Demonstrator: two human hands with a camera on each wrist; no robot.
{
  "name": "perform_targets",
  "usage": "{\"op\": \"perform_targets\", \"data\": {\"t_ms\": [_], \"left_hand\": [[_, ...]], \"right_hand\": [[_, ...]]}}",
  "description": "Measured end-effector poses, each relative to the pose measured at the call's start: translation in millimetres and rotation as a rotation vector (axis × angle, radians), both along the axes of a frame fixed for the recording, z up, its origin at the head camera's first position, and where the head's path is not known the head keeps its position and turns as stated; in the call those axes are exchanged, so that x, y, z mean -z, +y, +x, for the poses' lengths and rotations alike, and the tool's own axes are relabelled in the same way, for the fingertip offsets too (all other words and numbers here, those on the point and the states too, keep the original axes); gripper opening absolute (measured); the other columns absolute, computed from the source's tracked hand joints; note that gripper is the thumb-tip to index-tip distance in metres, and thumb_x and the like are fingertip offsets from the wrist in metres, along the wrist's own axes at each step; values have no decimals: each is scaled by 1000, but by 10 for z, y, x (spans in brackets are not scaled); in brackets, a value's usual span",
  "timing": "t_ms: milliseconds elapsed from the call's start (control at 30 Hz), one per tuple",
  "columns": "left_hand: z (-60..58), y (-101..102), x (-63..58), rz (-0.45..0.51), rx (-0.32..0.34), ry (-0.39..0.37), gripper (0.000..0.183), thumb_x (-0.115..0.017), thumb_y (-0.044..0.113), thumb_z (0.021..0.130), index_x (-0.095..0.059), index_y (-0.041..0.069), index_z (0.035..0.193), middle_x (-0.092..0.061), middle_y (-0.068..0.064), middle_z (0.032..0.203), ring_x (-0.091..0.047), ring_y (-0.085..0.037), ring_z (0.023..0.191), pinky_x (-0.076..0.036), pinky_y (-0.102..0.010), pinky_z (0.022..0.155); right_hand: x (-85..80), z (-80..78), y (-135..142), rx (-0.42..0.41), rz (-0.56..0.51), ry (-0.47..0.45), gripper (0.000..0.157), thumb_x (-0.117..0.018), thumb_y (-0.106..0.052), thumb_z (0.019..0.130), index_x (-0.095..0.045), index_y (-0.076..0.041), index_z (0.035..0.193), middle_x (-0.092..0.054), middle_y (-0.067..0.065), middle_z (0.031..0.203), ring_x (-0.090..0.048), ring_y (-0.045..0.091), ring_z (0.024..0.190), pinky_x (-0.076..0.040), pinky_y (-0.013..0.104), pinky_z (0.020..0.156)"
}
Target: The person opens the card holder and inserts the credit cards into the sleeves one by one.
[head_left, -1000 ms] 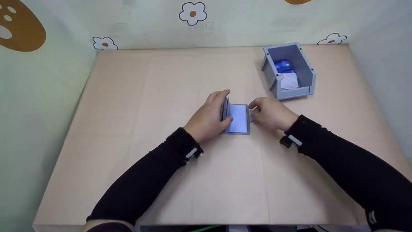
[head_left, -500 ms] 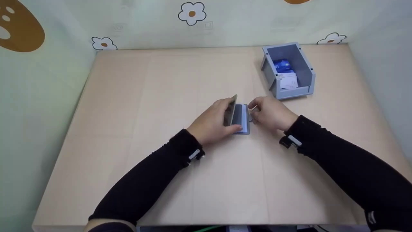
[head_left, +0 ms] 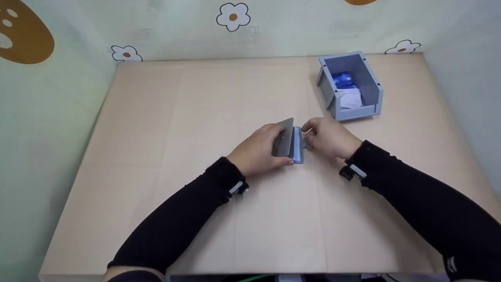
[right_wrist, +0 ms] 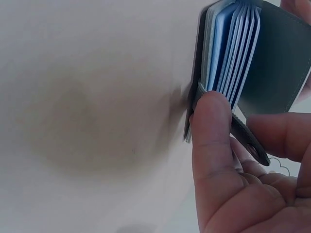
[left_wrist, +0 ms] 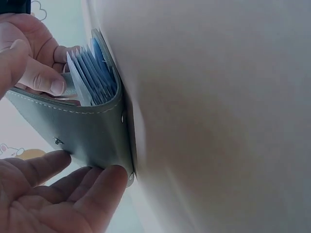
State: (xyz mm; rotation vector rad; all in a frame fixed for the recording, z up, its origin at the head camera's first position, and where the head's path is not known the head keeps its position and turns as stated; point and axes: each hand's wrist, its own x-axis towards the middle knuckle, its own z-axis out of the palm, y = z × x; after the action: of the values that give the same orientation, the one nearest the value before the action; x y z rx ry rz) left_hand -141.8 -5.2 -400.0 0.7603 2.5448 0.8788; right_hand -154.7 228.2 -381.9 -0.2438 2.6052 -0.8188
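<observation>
A grey-green leather card holder (head_left: 284,139) with pale stitching stands partly open at the middle of the table. My left hand (head_left: 256,150) grips it from the left, fingers on the outside of the raised cover and thumb at its near edge. Several clear and bluish sleeves (right_wrist: 238,48) fan between the two covers. Over on its right side, my right hand (head_left: 330,137) pinches a narrow strap (right_wrist: 250,143) with a snap hole between thumb and index finger. The lower cover lies on the table and is largely hidden by the raised one.
Behind my right hand sits a grey plastic bin (head_left: 358,113), its low front toward me. Inside are a blue packet (head_left: 343,79) and a whitish card (head_left: 350,98). A patterned wall (head_left: 184,35) borders the far edge of the beige table (head_left: 137,156).
My left hand has shifted right and swung the cover and leaves over toward the right, so the pale inner page is now mostly covered. My right hand has stayed in place.
</observation>
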Motion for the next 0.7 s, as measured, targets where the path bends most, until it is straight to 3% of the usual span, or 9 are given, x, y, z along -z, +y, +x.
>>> {"op": "perform_targets", "data": {"t_ms": [433,700], "left_hand": [[6,6,3,-129,40,17,95,-76,60,90,-40,9,162,-34,-11,170,-39,-29,153,-38,-42,124],[18,5,-7,-177,59,12,87,-62,66,98,-41,12,163,-29,-11,173,-37,-33,155,-37,-45,124]], "right_hand": [[3,9,-5,4,-11,-3,32,-58,-7,99,-66,5,127,-80,12,93,-69,18,80,-47,28,70],[4,17,-8,39,-45,-20,23,-60,-8,99,-65,2,119,-77,14,96,-66,19,79,-48,29,67]]}}
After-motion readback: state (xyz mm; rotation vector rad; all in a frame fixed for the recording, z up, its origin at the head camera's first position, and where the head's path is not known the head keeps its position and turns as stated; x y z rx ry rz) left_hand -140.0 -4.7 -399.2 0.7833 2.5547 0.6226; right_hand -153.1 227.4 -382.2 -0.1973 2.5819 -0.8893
